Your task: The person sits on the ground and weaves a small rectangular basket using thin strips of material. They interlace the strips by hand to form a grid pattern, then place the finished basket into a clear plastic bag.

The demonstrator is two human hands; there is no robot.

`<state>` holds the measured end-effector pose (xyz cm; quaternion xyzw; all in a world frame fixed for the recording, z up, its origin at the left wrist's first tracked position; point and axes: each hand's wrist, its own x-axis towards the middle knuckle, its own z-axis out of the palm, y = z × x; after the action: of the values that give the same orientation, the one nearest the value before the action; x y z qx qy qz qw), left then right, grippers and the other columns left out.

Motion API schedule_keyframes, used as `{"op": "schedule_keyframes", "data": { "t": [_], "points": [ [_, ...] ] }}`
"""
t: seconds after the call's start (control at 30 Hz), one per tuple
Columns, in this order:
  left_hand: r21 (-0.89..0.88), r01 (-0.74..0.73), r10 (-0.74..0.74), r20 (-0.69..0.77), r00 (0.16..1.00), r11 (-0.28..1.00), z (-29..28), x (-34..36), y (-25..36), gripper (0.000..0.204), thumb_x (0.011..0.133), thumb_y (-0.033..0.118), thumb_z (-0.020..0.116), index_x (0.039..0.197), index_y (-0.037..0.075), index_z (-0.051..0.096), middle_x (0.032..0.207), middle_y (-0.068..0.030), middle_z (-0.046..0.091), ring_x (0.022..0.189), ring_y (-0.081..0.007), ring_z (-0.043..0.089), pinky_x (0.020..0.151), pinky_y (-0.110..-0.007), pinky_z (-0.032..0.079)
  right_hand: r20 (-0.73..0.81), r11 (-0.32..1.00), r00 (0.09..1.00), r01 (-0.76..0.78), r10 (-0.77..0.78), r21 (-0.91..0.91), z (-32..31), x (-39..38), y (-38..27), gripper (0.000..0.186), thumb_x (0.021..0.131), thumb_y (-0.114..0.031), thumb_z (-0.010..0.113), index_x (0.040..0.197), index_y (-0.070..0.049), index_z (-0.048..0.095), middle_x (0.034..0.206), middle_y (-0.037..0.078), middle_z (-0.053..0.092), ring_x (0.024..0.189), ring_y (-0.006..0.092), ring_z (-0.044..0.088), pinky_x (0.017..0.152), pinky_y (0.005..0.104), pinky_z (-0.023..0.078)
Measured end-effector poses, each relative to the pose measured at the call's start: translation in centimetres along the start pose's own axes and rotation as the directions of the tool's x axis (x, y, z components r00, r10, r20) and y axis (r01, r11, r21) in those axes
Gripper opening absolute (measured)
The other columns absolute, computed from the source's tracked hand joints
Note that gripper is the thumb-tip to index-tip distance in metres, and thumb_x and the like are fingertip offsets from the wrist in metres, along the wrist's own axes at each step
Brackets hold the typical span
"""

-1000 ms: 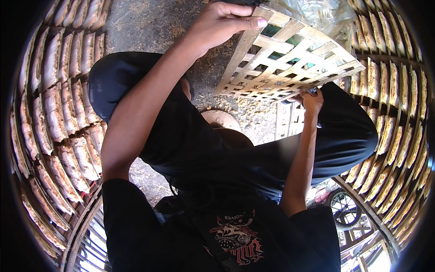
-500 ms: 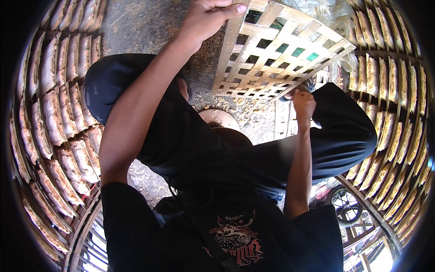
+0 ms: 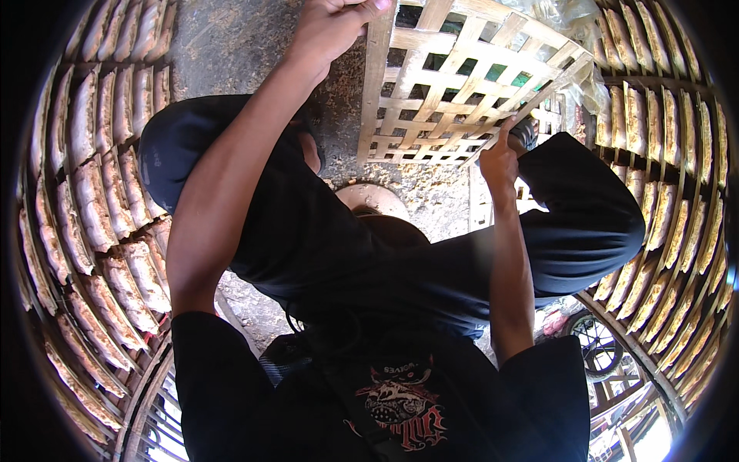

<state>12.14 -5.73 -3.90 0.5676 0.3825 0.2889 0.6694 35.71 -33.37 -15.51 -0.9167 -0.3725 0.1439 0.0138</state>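
Note:
A woven bamboo lattice panel (image 3: 431, 100) with a wooden edge strip stands tilted beyond my legs. My left hand (image 3: 327, 35) is at its upper left, fingers closed round the edge strip; the top of that hand is cut off by the picture's edge. At the panel's lower right edge is my right hand (image 3: 499, 163). Its index finger stretches up against the edge while the other fingers are curled, apparently holding the rim. Their tips are hidden. Between my crossed legs a round wooden stool or block (image 3: 377, 199) shows in part on the floor.
Racks of curved, crusted pale pieces (image 3: 92, 200) line the left side, and similar racks (image 3: 662, 154) line the right. Clear plastic sheeting (image 3: 573, 27) lies behind the panel. A spoked wheel (image 3: 596, 346) is at the lower right. Crumbs litter the floor (image 3: 439, 196).
The panel and my left hand have shifted slightly left. My right hand has moved a little left and down, and its index finger is now stretched out along the edge.

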Motion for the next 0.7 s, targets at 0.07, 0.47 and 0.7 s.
{"op": "schedule_keyframes", "data": {
  "t": [0.07,0.47,0.7],
  "points": [
    [-0.020,-0.006,0.006,0.005,1.000,1.000,-0.2,0.3,-0.3,0.026,0.096,0.016,0.066,0.119,0.004,0.070,0.107,-0.0063,0.074,0.096,-0.0157,0.069,0.087,-0.031,0.054,-0.078,0.996,0.995,0.064,-0.069,-0.064,1.5,0.3,1.0,0.092,0.078,-0.009,0.055,0.158,-0.008,0.008,0.083,0.034,0.067,0.082,0.0525,0.065,0.080,0.0535,0.052],
    [-0.071,-0.036,0.034,-0.027,0.999,0.997,0.2,-0.1,-0.5,0.026,0.096,0.016,0.066,0.118,0.002,0.071,0.105,-0.0055,0.074,0.092,-0.0121,0.068,0.080,-0.027,0.054,-0.177,0.952,0.983,0.004,0.053,0.306,-1.3,-0.8,-2.4,0.081,0.083,-0.011,0.061,0.153,0.002,0.023,0.080,0.022,0.072,0.074,0.0379,0.072,0.074,0.0421,0.056],
    [-0.030,-0.002,0.000,-0.071,0.997,1.000,0.4,0.0,-0.2,0.026,0.096,0.014,0.066,0.117,0.000,0.070,0.105,-0.0060,0.073,0.091,-0.0125,0.068,0.081,-0.028,0.054,-0.069,0.850,0.998,0.040,-0.004,0.525,0.4,0.4,-1.6,0.095,0.083,-0.006,0.066,0.158,-0.007,0.008,0.090,0.021,0.072,0.079,0.0297,0.072,0.072,0.0364,0.057]
  ]
}}
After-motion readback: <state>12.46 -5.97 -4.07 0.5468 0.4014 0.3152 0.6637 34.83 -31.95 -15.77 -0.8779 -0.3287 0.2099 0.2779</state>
